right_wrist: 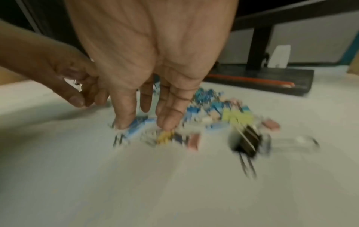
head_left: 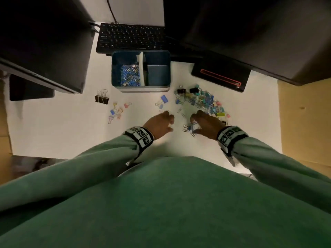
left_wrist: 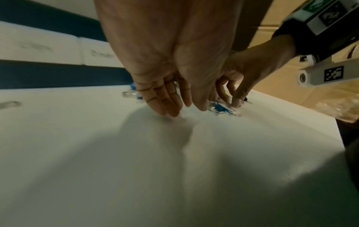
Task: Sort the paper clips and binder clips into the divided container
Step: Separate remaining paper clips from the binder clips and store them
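Note:
The blue divided container stands mid-table; its left compartment holds a heap of paper clips, and the right one shows only its blue floor. A mixed pile of coloured clips lies to the right of it. My right hand reaches down at the pile's near edge, its fingertips resting on a small bunch of blue and silver paper clips. My left hand hovers just left of that bunch, its fingers extended toward the table and holding nothing.
Small pastel binder clips and two black ones lie at the left. A black binder clip sits near my right hand. A keyboard is behind the container, and a black monitor base at the right.

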Action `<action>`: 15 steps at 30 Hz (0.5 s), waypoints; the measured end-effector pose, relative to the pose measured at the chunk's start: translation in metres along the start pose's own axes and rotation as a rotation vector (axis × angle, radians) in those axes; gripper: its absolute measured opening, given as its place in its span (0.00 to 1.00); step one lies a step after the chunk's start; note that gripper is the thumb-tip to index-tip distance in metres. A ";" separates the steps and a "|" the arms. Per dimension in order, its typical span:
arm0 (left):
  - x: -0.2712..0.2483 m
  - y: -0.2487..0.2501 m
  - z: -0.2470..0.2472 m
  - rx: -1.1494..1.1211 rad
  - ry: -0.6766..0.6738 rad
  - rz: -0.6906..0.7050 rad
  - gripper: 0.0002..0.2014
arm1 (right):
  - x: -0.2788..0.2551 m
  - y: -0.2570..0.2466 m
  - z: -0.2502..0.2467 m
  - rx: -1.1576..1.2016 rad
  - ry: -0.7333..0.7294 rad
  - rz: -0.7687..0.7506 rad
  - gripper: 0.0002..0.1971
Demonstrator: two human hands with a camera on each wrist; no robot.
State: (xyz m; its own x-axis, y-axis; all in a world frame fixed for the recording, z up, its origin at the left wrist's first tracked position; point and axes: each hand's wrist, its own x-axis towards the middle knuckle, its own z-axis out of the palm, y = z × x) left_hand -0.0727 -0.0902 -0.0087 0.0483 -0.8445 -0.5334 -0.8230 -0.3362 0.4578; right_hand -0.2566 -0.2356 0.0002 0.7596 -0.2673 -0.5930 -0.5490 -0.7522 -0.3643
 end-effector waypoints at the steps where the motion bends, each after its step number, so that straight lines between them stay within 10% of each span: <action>1: 0.005 0.010 0.005 0.018 -0.017 0.010 0.16 | -0.001 0.005 0.010 -0.009 0.005 0.000 0.20; 6: 0.028 0.045 0.023 0.090 0.037 0.035 0.27 | 0.007 0.016 0.025 0.003 0.119 -0.062 0.05; 15: 0.037 0.058 0.037 0.071 0.113 0.038 0.17 | -0.015 0.027 0.024 0.053 0.146 -0.066 0.19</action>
State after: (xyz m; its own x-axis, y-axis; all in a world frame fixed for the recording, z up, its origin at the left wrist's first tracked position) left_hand -0.1394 -0.1256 -0.0286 0.0759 -0.8990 -0.4313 -0.8634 -0.2756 0.4225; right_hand -0.2915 -0.2378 -0.0182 0.8351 -0.3059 -0.4572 -0.5110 -0.7392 -0.4388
